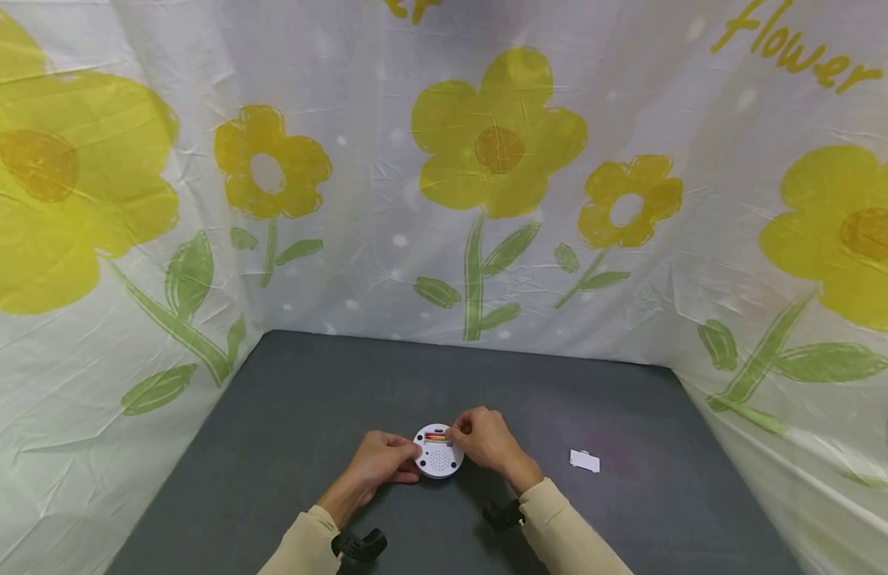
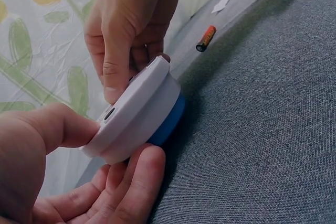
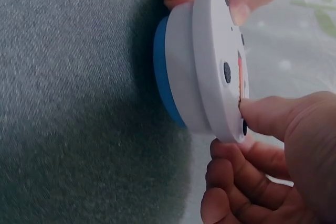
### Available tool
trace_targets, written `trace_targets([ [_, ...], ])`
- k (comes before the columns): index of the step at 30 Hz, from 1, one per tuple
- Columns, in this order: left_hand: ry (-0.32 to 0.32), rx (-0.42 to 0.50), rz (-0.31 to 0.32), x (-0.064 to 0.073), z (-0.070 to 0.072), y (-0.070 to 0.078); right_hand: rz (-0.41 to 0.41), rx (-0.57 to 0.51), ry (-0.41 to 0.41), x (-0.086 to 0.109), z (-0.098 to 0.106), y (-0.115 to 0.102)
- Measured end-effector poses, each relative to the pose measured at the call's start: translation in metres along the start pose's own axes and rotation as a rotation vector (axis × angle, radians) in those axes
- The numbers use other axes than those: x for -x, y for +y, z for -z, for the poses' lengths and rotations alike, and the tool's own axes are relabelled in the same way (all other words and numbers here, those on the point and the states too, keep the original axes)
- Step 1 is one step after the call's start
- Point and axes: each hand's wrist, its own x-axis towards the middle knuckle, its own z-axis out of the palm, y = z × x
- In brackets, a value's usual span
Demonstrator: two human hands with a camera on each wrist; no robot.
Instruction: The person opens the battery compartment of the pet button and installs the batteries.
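Note:
A round white device (image 1: 440,463) with a blue underside, dark feet and a patch of small holes lies face down between both hands. An orange-red battery (image 1: 436,437) shows in its uncovered compartment. My left hand (image 1: 381,461) pinches the left rim, thumb on top and fingers beneath, as the left wrist view shows. My right hand (image 1: 485,441) grips the opposite edge. Its thumb (image 3: 262,113) presses at the compartment's end, while the other fingers curl by the rim. A loose orange-and-black battery (image 2: 206,39) lies beyond the right hand in the left wrist view.
A small white cover (image 1: 584,461) lies on the dark grey table (image 1: 329,375), right of the right hand. Flower-printed curtains (image 1: 372,263) stand along the table's back and sides. A black band (image 1: 359,545) is on each wrist.

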Motion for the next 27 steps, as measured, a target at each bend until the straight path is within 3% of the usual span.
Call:
trace_targets([
  [3, 0.0, -0.003, 0.003, 0.001, 0.0, 0.001, -0.011, 0.025, -0.046, 0.003, 0.012, -0.017],
  [7, 0.001, -0.007, 0.0, 0.001, -0.001, 0.0, 0.004, 0.069, -0.074, 0.002, 0.026, -0.02],
  [16, 0.004, -0.014, -0.003, -0.001, -0.001, 0.0, -0.008, 0.116, -0.066, 0.004, 0.068, -0.013],
  [27, 0.015, -0.026, 0.004, 0.0, -0.001, 0.001, -0.007, 0.193, -0.077, 0.021, 0.091, 0.006],
])
